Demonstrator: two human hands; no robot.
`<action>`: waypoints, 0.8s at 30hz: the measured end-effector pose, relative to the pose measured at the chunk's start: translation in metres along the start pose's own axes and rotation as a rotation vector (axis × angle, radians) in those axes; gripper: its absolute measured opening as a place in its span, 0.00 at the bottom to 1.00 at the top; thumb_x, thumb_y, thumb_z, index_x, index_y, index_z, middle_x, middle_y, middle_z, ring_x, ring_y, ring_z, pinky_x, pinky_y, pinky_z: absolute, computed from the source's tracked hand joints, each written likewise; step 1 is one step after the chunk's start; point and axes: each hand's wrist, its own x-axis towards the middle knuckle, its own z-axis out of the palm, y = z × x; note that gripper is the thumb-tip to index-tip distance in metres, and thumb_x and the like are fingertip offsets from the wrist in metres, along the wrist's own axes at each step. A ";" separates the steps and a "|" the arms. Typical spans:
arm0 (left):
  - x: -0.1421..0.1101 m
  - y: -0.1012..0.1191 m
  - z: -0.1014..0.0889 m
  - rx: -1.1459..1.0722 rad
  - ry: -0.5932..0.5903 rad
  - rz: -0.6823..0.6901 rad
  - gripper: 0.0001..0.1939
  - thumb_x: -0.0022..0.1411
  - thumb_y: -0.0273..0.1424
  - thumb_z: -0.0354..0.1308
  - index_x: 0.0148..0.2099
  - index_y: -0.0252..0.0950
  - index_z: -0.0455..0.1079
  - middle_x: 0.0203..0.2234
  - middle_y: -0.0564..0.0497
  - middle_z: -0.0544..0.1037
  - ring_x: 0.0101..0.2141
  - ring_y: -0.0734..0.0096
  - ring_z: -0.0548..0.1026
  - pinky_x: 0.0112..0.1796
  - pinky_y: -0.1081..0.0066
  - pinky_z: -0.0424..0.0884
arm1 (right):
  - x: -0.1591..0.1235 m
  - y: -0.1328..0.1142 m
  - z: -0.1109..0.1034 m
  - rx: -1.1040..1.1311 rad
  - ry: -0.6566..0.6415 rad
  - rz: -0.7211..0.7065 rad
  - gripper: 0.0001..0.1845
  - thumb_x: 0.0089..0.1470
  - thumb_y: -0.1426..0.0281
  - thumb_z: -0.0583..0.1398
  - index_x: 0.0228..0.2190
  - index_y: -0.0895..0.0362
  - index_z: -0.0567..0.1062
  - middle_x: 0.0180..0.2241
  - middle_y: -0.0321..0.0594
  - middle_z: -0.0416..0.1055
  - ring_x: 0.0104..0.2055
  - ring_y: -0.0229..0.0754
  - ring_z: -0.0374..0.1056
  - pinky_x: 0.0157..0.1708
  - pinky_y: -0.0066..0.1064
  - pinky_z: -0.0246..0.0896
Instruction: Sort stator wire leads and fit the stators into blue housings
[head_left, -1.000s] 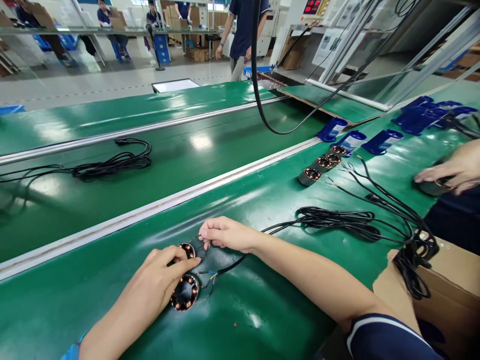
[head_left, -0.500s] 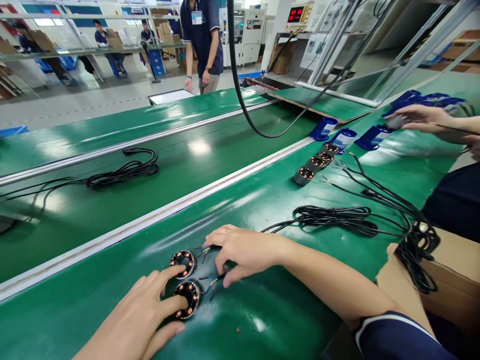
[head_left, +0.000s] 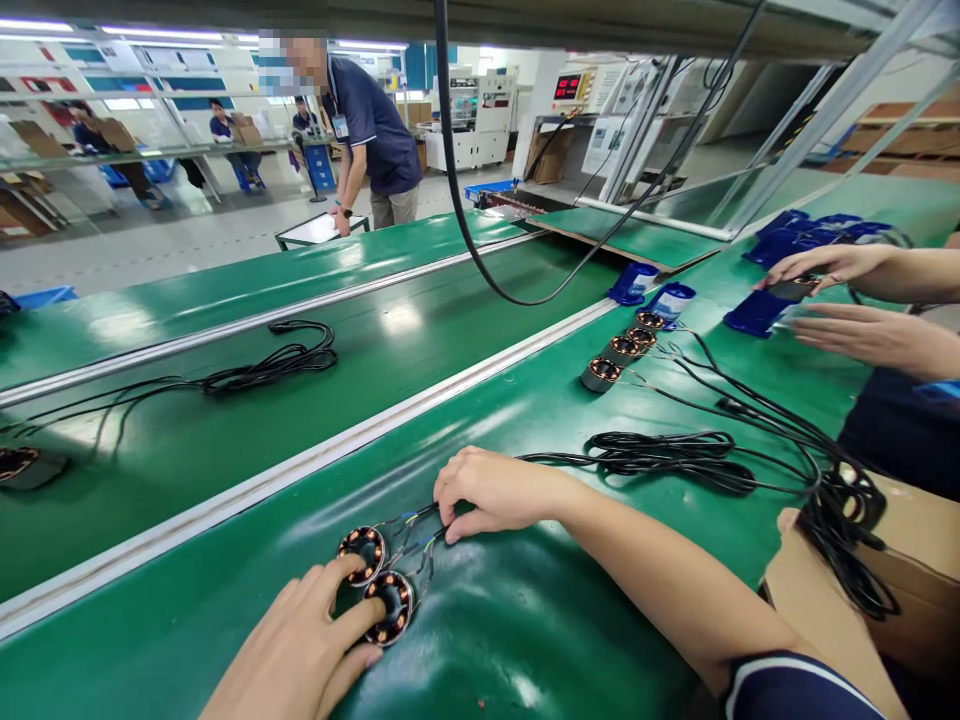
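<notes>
Two round black motor stators with copper coils lie side by side on the green table, one farther (head_left: 363, 548) and one nearer (head_left: 390, 604). My left hand (head_left: 307, 645) rests on them, fingers spread, fingertips touching both. My right hand (head_left: 491, 492) is curled and pinches the black cable (head_left: 660, 452) where its thin coloured wire ends meet the stators. The cable runs right into a coiled bundle.
A row of more stators (head_left: 621, 350) with leads sits further right beside blue holders (head_left: 634, 284). Another person's hands (head_left: 840, 300) work at the right. A cardboard box (head_left: 870, 600) holds tangled cables. A cable bundle (head_left: 270, 368) lies on the belt; a person leans at the far bench.
My right hand shifted slightly up and closed on the cable ends. My left hand slid along over the two stators. The view tilted up and the far person bent over the bench.
</notes>
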 end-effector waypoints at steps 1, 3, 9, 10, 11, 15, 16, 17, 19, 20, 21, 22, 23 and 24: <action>0.000 0.000 -0.001 0.003 0.001 0.011 0.11 0.66 0.44 0.59 0.51 0.56 0.74 0.51 0.47 0.76 0.39 0.57 0.79 0.31 0.61 0.81 | 0.000 0.002 0.000 0.020 0.014 -0.020 0.07 0.59 0.65 0.68 0.35 0.56 0.82 0.43 0.39 0.77 0.47 0.44 0.72 0.50 0.36 0.58; 0.001 0.002 -0.005 0.010 0.018 0.042 0.13 0.67 0.45 0.58 0.53 0.57 0.73 0.53 0.48 0.75 0.40 0.56 0.80 0.32 0.61 0.81 | -0.001 0.005 -0.001 0.094 0.048 -0.077 0.08 0.58 0.64 0.69 0.36 0.56 0.82 0.44 0.40 0.77 0.47 0.43 0.72 0.50 0.34 0.59; -0.005 -0.016 -0.034 -0.019 0.114 -0.053 0.18 0.70 0.47 0.53 0.60 0.54 0.69 0.61 0.51 0.70 0.49 0.63 0.78 0.42 0.67 0.80 | 0.000 0.014 -0.011 0.300 0.291 0.010 0.11 0.66 0.63 0.61 0.40 0.58 0.80 0.42 0.40 0.78 0.45 0.40 0.72 0.49 0.31 0.63; -0.010 -0.029 -0.036 -0.023 0.133 -0.140 0.19 0.70 0.48 0.52 0.59 0.53 0.68 0.60 0.51 0.70 0.51 0.61 0.77 0.45 0.65 0.79 | 0.000 0.016 -0.010 0.271 0.335 0.073 0.12 0.66 0.64 0.60 0.40 0.57 0.80 0.42 0.40 0.78 0.45 0.41 0.72 0.49 0.32 0.63; -0.016 -0.047 -0.037 -0.023 0.157 -0.252 0.19 0.70 0.50 0.52 0.58 0.51 0.69 0.60 0.50 0.70 0.53 0.59 0.75 0.48 0.62 0.77 | 0.000 0.019 -0.008 0.241 0.364 0.129 0.12 0.66 0.64 0.59 0.40 0.57 0.79 0.42 0.40 0.78 0.45 0.42 0.72 0.48 0.33 0.62; -0.053 -0.147 -0.031 0.022 0.192 -0.855 0.29 0.65 0.57 0.48 0.55 0.39 0.67 0.60 0.41 0.67 0.54 0.48 0.73 0.53 0.52 0.72 | 0.002 0.033 0.003 0.195 0.355 0.236 0.12 0.65 0.61 0.58 0.41 0.54 0.78 0.44 0.39 0.77 0.47 0.45 0.72 0.50 0.36 0.62; -0.065 -0.173 -0.030 0.046 0.200 -0.963 0.32 0.64 0.56 0.48 0.57 0.35 0.65 0.58 0.36 0.68 0.52 0.45 0.74 0.51 0.50 0.73 | 0.004 0.036 0.006 0.193 0.343 0.248 0.12 0.65 0.60 0.58 0.41 0.53 0.78 0.44 0.40 0.77 0.47 0.45 0.72 0.51 0.37 0.62; -0.075 -0.197 -0.031 0.077 0.219 -1.046 0.33 0.64 0.55 0.48 0.57 0.32 0.63 0.56 0.33 0.69 0.52 0.40 0.73 0.50 0.46 0.72 | 0.006 0.040 0.007 0.185 0.333 0.258 0.13 0.65 0.59 0.58 0.41 0.53 0.78 0.45 0.40 0.77 0.48 0.46 0.72 0.51 0.38 0.63; -0.094 -0.237 -0.035 0.126 0.238 -1.161 0.35 0.65 0.54 0.47 0.58 0.27 0.62 0.54 0.29 0.69 0.54 0.33 0.70 0.50 0.41 0.70 | 0.017 0.047 0.006 0.142 0.306 0.270 0.15 0.65 0.58 0.57 0.42 0.53 0.78 0.45 0.41 0.76 0.49 0.47 0.71 0.51 0.39 0.63; -0.101 -0.253 -0.038 0.139 0.240 -1.187 0.35 0.66 0.54 0.45 0.58 0.26 0.61 0.54 0.29 0.68 0.55 0.31 0.69 0.50 0.39 0.69 | 0.026 0.050 0.003 0.104 0.295 0.267 0.14 0.65 0.58 0.57 0.42 0.54 0.78 0.46 0.42 0.76 0.49 0.47 0.71 0.52 0.40 0.63; -0.105 -0.266 -0.041 0.143 0.236 -1.193 0.36 0.68 0.55 0.43 0.58 0.26 0.61 0.54 0.29 0.67 0.55 0.30 0.68 0.51 0.39 0.68 | 0.037 0.052 -0.001 0.045 0.285 0.256 0.14 0.65 0.60 0.58 0.44 0.54 0.77 0.47 0.43 0.76 0.50 0.48 0.71 0.53 0.40 0.63; -0.108 -0.278 -0.043 0.137 0.228 -1.177 0.36 0.69 0.56 0.40 0.58 0.26 0.62 0.56 0.30 0.66 0.56 0.31 0.68 0.51 0.39 0.68 | 0.051 0.055 -0.006 -0.026 0.280 0.244 0.13 0.64 0.62 0.59 0.46 0.56 0.76 0.49 0.44 0.75 0.52 0.48 0.70 0.54 0.41 0.63; -0.108 -0.289 -0.045 0.126 0.222 -1.143 0.37 0.69 0.57 0.39 0.58 0.27 0.63 0.57 0.32 0.65 0.55 0.33 0.68 0.51 0.40 0.68 | 0.067 0.056 -0.012 -0.099 0.279 0.237 0.15 0.63 0.64 0.60 0.49 0.57 0.75 0.50 0.46 0.74 0.53 0.49 0.70 0.55 0.41 0.63; -0.107 -0.300 -0.045 0.110 0.221 -1.095 0.39 0.69 0.59 0.39 0.56 0.28 0.64 0.57 0.33 0.65 0.54 0.35 0.69 0.51 0.41 0.68 | 0.084 0.058 -0.019 -0.174 0.282 0.236 0.18 0.62 0.66 0.61 0.53 0.58 0.73 0.52 0.47 0.73 0.54 0.49 0.69 0.56 0.41 0.62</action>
